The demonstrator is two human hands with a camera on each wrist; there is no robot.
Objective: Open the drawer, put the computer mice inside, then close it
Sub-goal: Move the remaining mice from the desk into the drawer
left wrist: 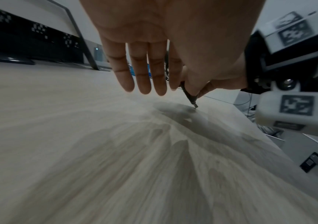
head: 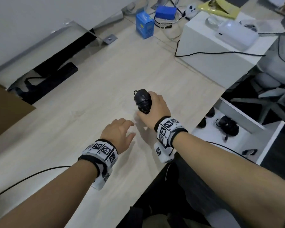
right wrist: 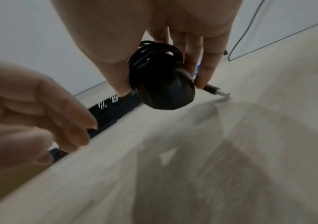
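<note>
Mice (head: 228, 126) inside open drawer (head: 270, 142)

The right hand (right wrist: 154, 37) grips a black mouse (right wrist: 166, 91) between thumb (right wrist: 114, 75) and fingers (right wrist: 208, 66), its cord wound in loops round the body nearest the palm. The cord's USB plug (right wrist: 216, 91) sticks out just past the little fingertip, over the pale wooden desk (right wrist: 231, 166). Left of the thumb, the left hand (right wrist: 29, 113) hovers with fingers relaxed, a black perforated panel (right wrist: 112, 112) beyond them.
</note>
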